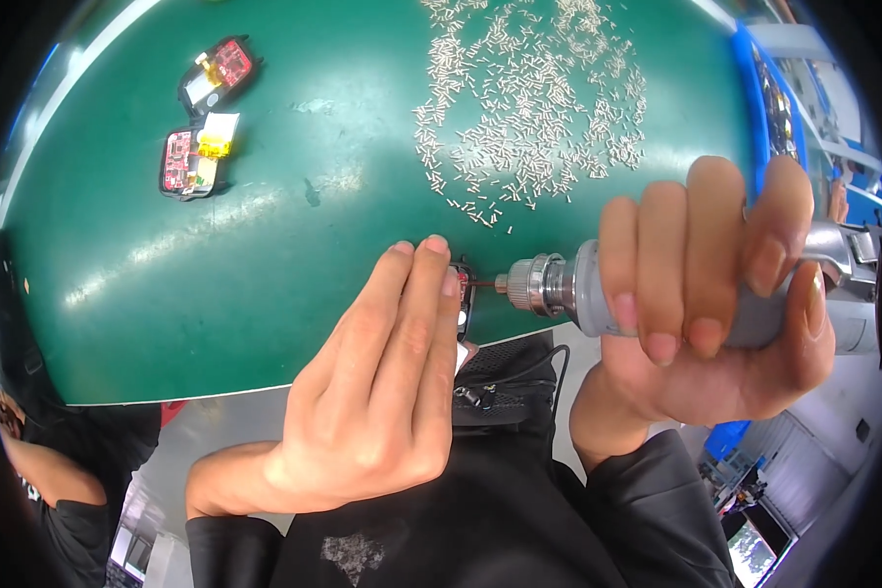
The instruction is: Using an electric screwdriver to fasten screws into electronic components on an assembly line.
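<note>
My right hand (710, 284) is wrapped round a grey electric screwdriver (586, 289) with a metal collar, held nearly level. Its thin bit points left and reaches a small black housing with a red circuit board (465, 306) at the table's near edge. Over that housing lies my left hand (377, 382), its fingers stretched out side by side and holding the part steady. Most of the housing, and the thumb of this hand, are hidden beneath it. Whether the bit's tip sits in a screw cannot be made out.
Many small silvery screws (529, 127) are scattered over the far middle of the green table (294, 235). Two open black housings with red boards, a lower one (178, 162) and an upper one (230, 64), lie far left. A blue tray (769, 98) stands far right. Another person's arm (54, 470) shows at left.
</note>
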Action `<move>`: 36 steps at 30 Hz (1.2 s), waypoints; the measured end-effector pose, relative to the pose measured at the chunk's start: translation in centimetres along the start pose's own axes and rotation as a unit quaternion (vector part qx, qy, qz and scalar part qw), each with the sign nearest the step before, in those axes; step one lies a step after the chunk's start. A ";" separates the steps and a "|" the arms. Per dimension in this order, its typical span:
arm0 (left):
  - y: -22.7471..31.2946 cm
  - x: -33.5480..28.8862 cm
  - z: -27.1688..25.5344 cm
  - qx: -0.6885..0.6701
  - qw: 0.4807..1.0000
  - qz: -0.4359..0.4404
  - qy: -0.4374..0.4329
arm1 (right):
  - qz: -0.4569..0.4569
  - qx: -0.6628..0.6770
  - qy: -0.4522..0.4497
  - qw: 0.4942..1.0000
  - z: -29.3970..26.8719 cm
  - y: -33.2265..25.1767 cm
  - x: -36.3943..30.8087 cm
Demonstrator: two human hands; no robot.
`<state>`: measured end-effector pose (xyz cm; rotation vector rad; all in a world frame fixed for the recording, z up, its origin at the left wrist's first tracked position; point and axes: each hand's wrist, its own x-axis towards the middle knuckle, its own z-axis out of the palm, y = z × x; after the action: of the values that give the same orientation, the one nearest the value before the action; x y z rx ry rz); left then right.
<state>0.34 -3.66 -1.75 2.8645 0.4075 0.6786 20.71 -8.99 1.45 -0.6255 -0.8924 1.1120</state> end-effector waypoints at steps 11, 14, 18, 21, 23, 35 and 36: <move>0.0 0.1 -0.2 0.020 0.999 0.004 0.028 | 0.085 -0.116 -0.071 0.987 2.6 -0.7 2.8; -0.3 -0.4 0.4 0.033 0.998 0.010 0.053 | 0.076 -0.128 -0.080 0.986 3.5 0.2 3.4; 0.0 -0.2 -0.1 0.031 0.999 0.005 0.043 | 0.079 -0.094 -0.095 0.988 2.8 0.6 3.1; 0.1 0.0 -1.0 0.019 1.000 -0.004 0.000 | 0.025 -0.173 -0.047 0.984 3.6 0.6 2.7; 0.1 -0.2 -1.1 -0.004 1.000 0.000 0.007 | 0.030 -0.173 -0.073 0.982 3.5 0.1 2.9; -9.0 -8.2 -7.7 0.321 0.880 -0.346 0.048 | -0.043 0.114 0.015 0.992 -2.6 -0.6 -2.6; -9.2 -7.6 -7.6 0.323 0.882 -0.342 0.045 | -0.038 0.111 0.051 0.992 -2.6 -0.3 -3.0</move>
<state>-11.73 3.51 -0.22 2.8743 1.8498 0.6014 22.54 -11.91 -0.53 -0.4561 -0.6881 1.0829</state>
